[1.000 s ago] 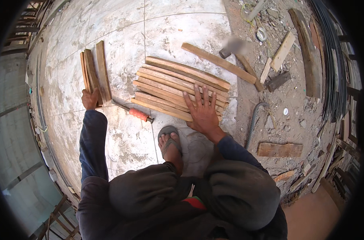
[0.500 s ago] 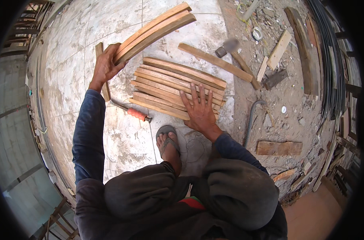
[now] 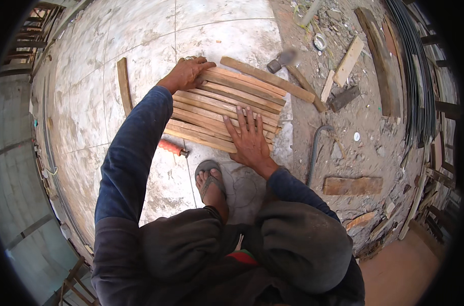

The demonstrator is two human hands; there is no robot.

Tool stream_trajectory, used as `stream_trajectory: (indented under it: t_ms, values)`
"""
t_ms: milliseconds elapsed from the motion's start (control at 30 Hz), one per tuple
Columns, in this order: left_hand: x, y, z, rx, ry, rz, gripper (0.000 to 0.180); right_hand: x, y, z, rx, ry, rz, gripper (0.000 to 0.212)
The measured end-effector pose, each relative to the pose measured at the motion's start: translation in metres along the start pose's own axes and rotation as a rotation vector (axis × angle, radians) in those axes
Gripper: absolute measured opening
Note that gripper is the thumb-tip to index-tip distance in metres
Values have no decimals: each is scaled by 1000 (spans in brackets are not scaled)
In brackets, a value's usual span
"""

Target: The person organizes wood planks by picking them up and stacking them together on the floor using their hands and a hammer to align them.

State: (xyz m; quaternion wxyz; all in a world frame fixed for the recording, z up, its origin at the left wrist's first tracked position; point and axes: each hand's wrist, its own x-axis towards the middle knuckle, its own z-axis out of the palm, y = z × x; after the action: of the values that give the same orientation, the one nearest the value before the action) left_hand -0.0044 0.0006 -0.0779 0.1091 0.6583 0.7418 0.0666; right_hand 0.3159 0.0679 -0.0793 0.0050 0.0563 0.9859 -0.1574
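Observation:
Several narrow wooden strips [image 3: 201,119] lie side by side on the tiled floor before me, forming a slanting row. My left hand [image 3: 187,74] grips the left ends of the strips at the far edge of the row [image 3: 247,83], its fingers curled over them. Spread flat, my right hand [image 3: 252,140] rests on top of the strips near their right ends, fingers apart. A red-handled tool [image 3: 171,147] lies just below the row, partly covered by my left forearm. Beyond the row, a longer wooden strip [image 3: 288,86] lies at a slant.
A hammer [image 3: 298,71] lies partly under the long strip. One loose strip [image 3: 124,84] sits at the left. Rubble ground on the right holds a bent metal bar [image 3: 315,153], wood offcuts [image 3: 353,186] and a bundle of dark rods [image 3: 418,76]. My sandalled foot [image 3: 210,183] stands below the row.
My left hand has brought the held strips down and right, from above the floor to the far edge of the row. My right hand stays on the row.

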Motion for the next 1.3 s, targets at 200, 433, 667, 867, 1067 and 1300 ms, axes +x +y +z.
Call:
stream_trajectory:
  t_ms: [200,433,667,867,1067,1300]
  values:
    - [16,17,-8,65,-216,-166,65,0,-1,-6,-15,-26,3,118]
    - [17,50,23,267,-89,-43,51,1,0,-7,-12,-24,0,118]
    - [14,44,23,267,-51,108,53,0,1,-6,0,-21,-9,117]
    - [20,58,23,217,-14,78,46,0,2,-5,-10,-25,-5,118]
    - [27,58,28,309,-20,253,30,1,1,-4,4,-19,-9,118]
    - [36,83,-10,-94,-78,27,23,0,3,-4,-11,-26,-1,117]
